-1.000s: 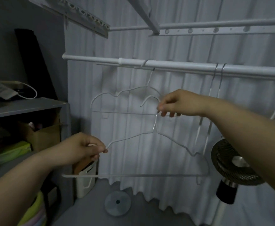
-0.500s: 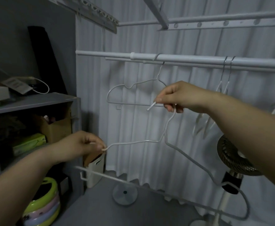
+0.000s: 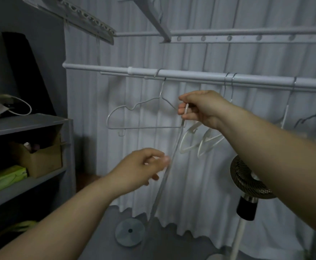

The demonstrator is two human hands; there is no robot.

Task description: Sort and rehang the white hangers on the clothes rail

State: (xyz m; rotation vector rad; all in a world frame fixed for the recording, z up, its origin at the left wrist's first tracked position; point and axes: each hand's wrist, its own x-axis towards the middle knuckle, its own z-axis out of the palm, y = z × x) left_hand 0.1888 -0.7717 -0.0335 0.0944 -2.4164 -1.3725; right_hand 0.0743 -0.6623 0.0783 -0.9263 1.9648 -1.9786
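Held hanger: your right hand (image 3: 204, 109) has a white wire hanger (image 3: 186, 108) by its top end, just below the clothes rail (image 3: 191, 75). It hangs edge-on to you, a thin line running down toward 7 o'clock.
Right hand fingers: thumb and fingers pinched together on the wire, the white end showing between them.
Left hand: your left hand (image 3: 144, 169) is at 7 o'clock from the right one, beside the hanger's lower run. The fingers are loosely curled and blurred, and you cannot tell whether the thumb touches the wire.
Nearest on the rail: a thin white hanger (image 3: 144, 127) is hooked at 11 o'clock from your right hand. Its right end lies just behind your fingers.
In the way at 5 o'clock: two thicker white hangers (image 3: 189, 145) dangle behind your right wrist, their hooks on the rail at 1 o'clock.
Further at 3 o'clock: more hangers (image 3: 284, 117) hang toward the rail's right end, partly cut off by your forearm.
Behind: a pleated white curtain (image 3: 191, 184) backs the whole rail.
Above, 12 o'clock: a drying rack (image 3: 228, 33) with a row of holes.
Lower right, 4 o'clock: a standing fan (image 3: 247, 177), its head behind your right forearm.
Floor, 6 o'clock: a round disc (image 3: 130, 231) near the hanger's lower end.
Left, 9 o'clock: a grey shelf unit (image 3: 22, 122) with a cardboard box (image 3: 41, 160) inside.
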